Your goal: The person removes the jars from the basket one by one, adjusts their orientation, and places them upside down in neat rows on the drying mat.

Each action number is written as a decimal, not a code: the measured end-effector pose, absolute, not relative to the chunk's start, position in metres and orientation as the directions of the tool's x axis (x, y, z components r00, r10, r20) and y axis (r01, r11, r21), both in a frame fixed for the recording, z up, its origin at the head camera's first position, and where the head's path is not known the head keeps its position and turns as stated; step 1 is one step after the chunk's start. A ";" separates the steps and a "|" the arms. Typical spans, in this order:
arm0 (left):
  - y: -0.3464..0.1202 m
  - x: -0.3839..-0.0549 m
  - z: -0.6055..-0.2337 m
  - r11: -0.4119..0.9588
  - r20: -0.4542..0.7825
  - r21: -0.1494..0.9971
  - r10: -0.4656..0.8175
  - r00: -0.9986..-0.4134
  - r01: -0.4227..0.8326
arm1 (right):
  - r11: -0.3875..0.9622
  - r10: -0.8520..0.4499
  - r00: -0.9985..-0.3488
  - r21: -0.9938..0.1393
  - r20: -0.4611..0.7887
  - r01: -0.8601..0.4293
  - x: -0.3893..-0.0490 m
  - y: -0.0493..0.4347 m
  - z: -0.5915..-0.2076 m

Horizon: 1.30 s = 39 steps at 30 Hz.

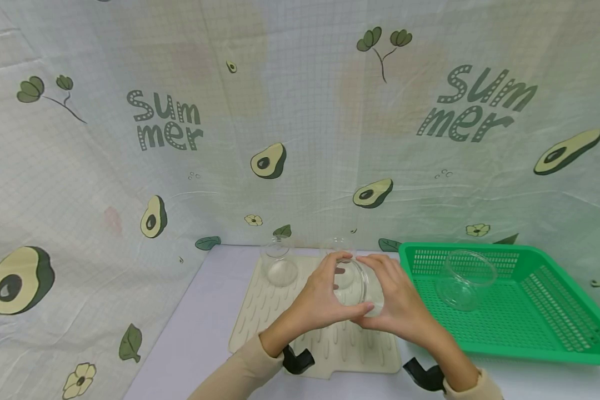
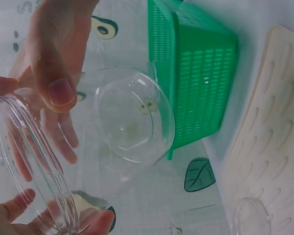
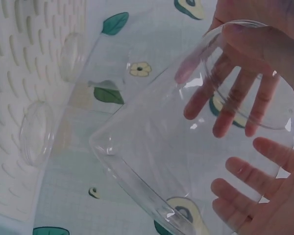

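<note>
Between both hands is a clear round jar (image 1: 364, 286), tilted above the mat. My left hand (image 1: 325, 291) curves round its left side, thumb low and fingers higher up. My right hand (image 1: 397, 300) holds the opposite side the same way. In the left wrist view the jar's thick ridged rim (image 2: 44, 156) is close to the camera, and its round base shows beyond. The right wrist view shows the jar's see-through wall (image 3: 161, 127), with the left-hand fingers (image 3: 230, 98) seen through it. Nothing shows inside the jar.
A beige ribbed mat (image 1: 260, 316) lies on the white table under the hands. A clear jar (image 1: 280, 264) stands at its back left, another clear jar (image 1: 337, 244) just behind the hands. To the right, a green basket (image 1: 530, 311) contains a clear jar (image 1: 465, 280). A printed curtain hangs behind.
</note>
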State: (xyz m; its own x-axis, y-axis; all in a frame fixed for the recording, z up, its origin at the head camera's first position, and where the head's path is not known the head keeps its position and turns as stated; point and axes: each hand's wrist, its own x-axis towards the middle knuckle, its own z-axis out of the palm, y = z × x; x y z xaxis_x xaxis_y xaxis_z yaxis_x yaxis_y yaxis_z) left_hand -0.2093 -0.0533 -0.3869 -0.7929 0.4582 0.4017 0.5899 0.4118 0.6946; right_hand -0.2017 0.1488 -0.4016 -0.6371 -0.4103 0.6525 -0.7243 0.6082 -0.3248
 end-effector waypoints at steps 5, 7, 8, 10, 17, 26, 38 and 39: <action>-0.055 -0.210 -0.389 0.388 0.412 0.710 0.450 -0.793 0.588 | 0.601 -0.419 -0.635 -0.326 0.649 -0.729 -0.201 0.149 -0.403; -0.056 -0.209 -0.390 0.384 0.409 0.717 0.445 -0.797 0.582 | 0.591 -0.417 -0.639 -0.342 0.646 -0.731 -0.201 0.150 -0.403; -0.057 -0.209 -0.390 0.384 0.407 0.720 0.441 -0.800 0.578 | 0.584 -0.414 -0.644 -0.355 0.643 -0.730 -0.201 0.150 -0.403; -0.059 -0.209 -0.390 0.383 0.406 0.725 0.434 -0.804 0.573 | 0.558 -0.407 -0.648 -0.387 0.644 -0.734 -0.201 0.150 -0.403; -0.067 -0.211 -0.387 0.349 0.417 0.745 0.421 -0.806 0.568 | 0.469 -0.351 -0.664 -0.490 0.660 -0.735 -0.200 0.154 -0.400; -0.074 -0.211 -0.386 0.293 0.429 0.770 0.419 -0.800 0.567 | 0.373 -0.261 -0.728 -0.629 0.634 -0.682 -0.198 0.162 -0.401; -0.075 -0.210 -0.381 0.238 0.438 0.800 0.397 -0.807 0.551 | 0.108 -0.159 -0.756 -0.750 0.634 -0.652 -0.199 0.170 -0.408; -0.075 -0.210 -0.381 0.231 0.442 0.801 0.395 -0.805 0.553 | 0.077 -0.152 -0.760 -0.759 0.632 -0.647 -0.199 0.170 -0.410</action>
